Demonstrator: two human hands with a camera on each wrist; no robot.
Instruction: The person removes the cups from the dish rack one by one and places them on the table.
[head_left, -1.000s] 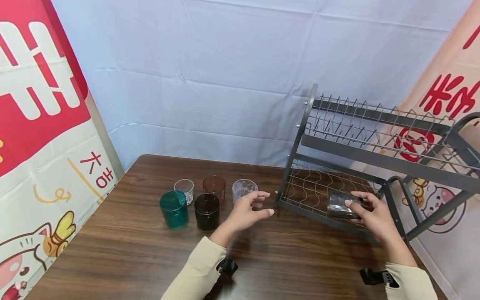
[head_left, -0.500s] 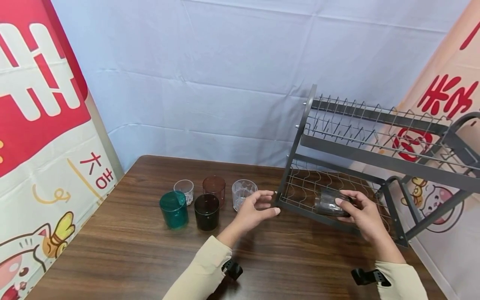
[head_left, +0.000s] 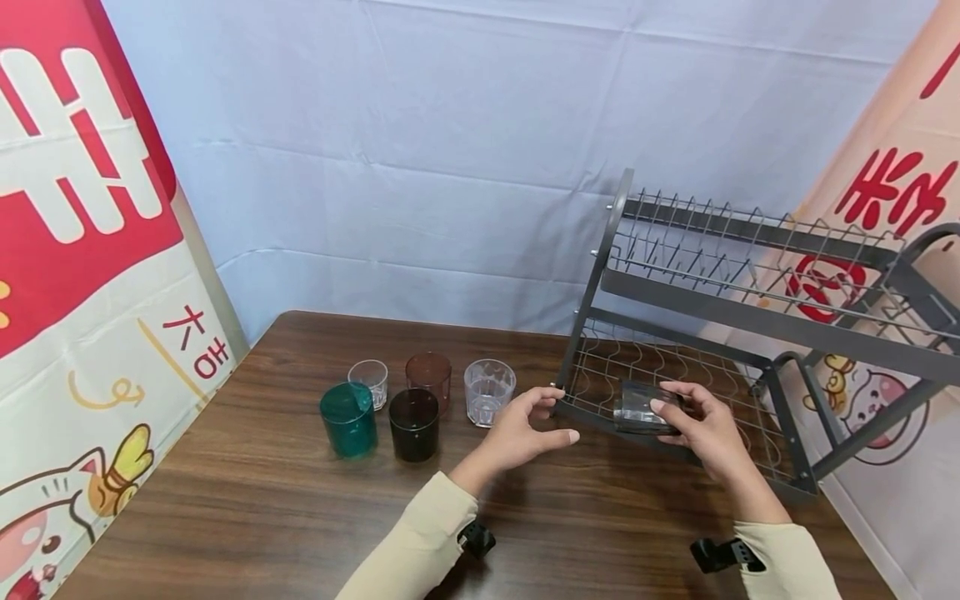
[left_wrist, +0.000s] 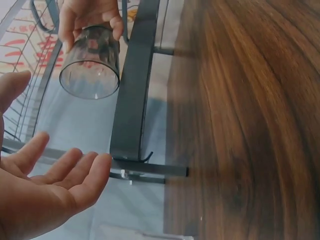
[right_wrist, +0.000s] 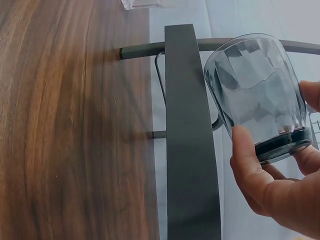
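Observation:
A grey-tinted faceted glass [head_left: 636, 408] lies on its side in my right hand [head_left: 703, 429], mouth toward the left. In the right wrist view the fingers [right_wrist: 245, 155] and thumb grip the glass [right_wrist: 260, 90] near its thick dark base. It is over the front bar of the rack's lower tier [head_left: 600, 375]; I cannot tell whether it touches the wires. My left hand [head_left: 517, 429] holds nothing, fingers spread and relaxed, by the rack's front left corner. The left wrist view shows that hand [left_wrist: 50, 190] apart from the glass [left_wrist: 92, 65], facing its rim.
Left of the hands stand a clear patterned glass [head_left: 489, 396], a reddish-brown glass [head_left: 429, 379], a small clear glass [head_left: 369, 382], a dark glass [head_left: 415, 427] and a teal glass [head_left: 348, 421] on the wooden table [head_left: 300, 517]. The rack's upper tier [head_left: 750, 304] overhangs the lower one.
My right hand has moved left, bringing the grey glass along the lower tier toward its front left. The left hand has shifted slightly right toward the glass.

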